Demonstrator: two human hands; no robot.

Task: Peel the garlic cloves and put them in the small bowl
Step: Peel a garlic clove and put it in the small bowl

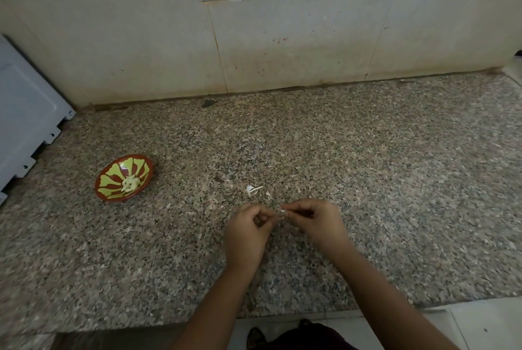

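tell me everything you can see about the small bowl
The small bowl is round and shallow, glossy like glazed ceramic, with a red-brown rim and yellow-green petal shapes fanning from its middle. It sits open side up on the speckled granite counter, near a white appliance at the left edge. A little heap of pale peeled garlic cloves lies in it. Nothing else touches it.

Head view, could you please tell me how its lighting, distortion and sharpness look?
Head view: soft, yellowish light with faint shadows; wide-angle bowing curves the countertop edge; the small bowl is sharp, the garlic clove between the fingers slightly blurred.
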